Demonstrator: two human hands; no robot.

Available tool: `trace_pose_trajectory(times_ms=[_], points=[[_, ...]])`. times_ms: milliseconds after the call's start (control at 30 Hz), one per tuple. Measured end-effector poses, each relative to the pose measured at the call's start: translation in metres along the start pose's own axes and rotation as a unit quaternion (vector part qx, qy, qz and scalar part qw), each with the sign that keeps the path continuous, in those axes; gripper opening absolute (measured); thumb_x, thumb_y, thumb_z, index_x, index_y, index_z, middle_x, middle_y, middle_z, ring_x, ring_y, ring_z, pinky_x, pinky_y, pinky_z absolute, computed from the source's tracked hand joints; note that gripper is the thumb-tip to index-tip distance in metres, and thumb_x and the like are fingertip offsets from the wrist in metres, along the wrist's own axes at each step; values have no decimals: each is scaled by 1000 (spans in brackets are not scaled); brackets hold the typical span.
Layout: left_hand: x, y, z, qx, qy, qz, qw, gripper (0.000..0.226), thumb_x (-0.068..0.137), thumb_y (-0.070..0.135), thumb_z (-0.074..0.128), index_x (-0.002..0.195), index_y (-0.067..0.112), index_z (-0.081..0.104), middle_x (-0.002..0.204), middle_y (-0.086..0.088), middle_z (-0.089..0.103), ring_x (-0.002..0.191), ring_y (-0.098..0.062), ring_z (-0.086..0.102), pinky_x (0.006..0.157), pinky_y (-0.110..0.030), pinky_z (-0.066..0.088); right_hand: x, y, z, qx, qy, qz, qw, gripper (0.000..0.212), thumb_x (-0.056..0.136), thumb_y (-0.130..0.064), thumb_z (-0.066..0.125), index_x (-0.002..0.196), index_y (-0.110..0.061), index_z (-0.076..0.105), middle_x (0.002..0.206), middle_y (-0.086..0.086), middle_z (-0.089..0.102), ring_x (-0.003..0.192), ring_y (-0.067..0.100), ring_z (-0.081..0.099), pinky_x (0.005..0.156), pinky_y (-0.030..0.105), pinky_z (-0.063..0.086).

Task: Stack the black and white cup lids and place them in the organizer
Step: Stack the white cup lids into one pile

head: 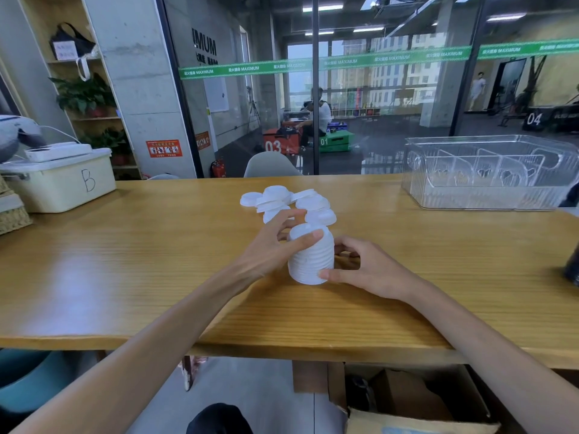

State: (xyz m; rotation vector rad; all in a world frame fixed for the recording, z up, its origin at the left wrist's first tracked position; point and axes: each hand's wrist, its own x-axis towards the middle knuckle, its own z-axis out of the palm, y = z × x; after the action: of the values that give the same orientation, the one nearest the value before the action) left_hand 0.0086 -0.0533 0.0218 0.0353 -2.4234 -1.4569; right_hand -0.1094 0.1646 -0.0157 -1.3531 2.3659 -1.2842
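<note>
Nearest, an open cardboard box [416,399] sat on the floor below the near edge of the wooden table [125,261]. On the table, both hands met around the stack of white lids [310,256], which stood upright close to the table's middle. The left hand [272,245] curled round the stack's upper part, thumb laid across the near side just under the top lid and fingers reaching over the far side. The right hand [369,270] gripped the stack low down, thumb tip pressed against its base and fingers bent behind it. Just beyond the stack, touching or nearly so, lay a loose heap of white lids [288,200], overlapping one another at odd tilts. Farther back and well off to the right of the stack stood the clear organizer [488,195], its see-through dividers upright inside. Far left of the stack, a cream storage bin [62,183] marked "B" rested at the table's back edge. A dark object [571,270] showed at the right border, too cut off to identify.
</note>
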Motion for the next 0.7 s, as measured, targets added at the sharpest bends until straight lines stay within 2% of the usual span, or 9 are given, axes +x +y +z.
trace_pose_trajectory(times_ms=[100, 333, 533, 633, 700], points=[[-1, 0, 6, 19, 12, 31, 999, 43, 96, 39, 81, 136, 27, 71, 127, 13, 74, 115, 3, 68, 92, -13, 52, 0, 1, 0, 1, -2, 3, 1000, 45, 87, -36, 89, 125, -38, 66, 117, -34, 71, 117, -13, 62, 95, 2, 41], [-2, -8, 13, -13, 40, 35, 999, 37, 91, 25, 87, 126, 27, 75, 113, 16, 81, 108, 4, 73, 88, -11, 53, -1, 0, 0, -8, 0, 2, 1000, 52, 86, -41, 89, 133, -30, 68, 123, -22, 72, 118, -13, 62, 95, 2, 42], [-5, -6, 12, -22, 35, 25, 999, 36, 90, 36, 85, 124, 37, 74, 116, 20, 80, 113, 3, 72, 93, -15, 54, -2, -4, -1, -13, -1, 1, 1000, 52, 86, -42, 88, 133, -31, 67, 123, -23, 72, 120, -13, 60, 97, 3, 41], [-6, -10, 9, -16, 18, 19, 1000, 45, 93, 47, 82, 135, 37, 71, 125, 22, 77, 119, 4, 69, 99, -19, 52, -2, -4, -1, -15, 3, 0, 1000, 53, 86, -42, 89, 133, -30, 68, 123, -24, 72, 119, -12, 61, 96, 3, 42], [-6, -9, 6, -40, 18, 0, 999, 50, 95, 60, 72, 141, 38, 69, 133, 23, 74, 125, 6, 66, 104, -19, 50, -3, -5, -1, -13, 6, -1, 1000, 51, 86, -39, 89, 132, -28, 69, 122, -22, 73, 118, -11, 62, 96, 4, 43]])
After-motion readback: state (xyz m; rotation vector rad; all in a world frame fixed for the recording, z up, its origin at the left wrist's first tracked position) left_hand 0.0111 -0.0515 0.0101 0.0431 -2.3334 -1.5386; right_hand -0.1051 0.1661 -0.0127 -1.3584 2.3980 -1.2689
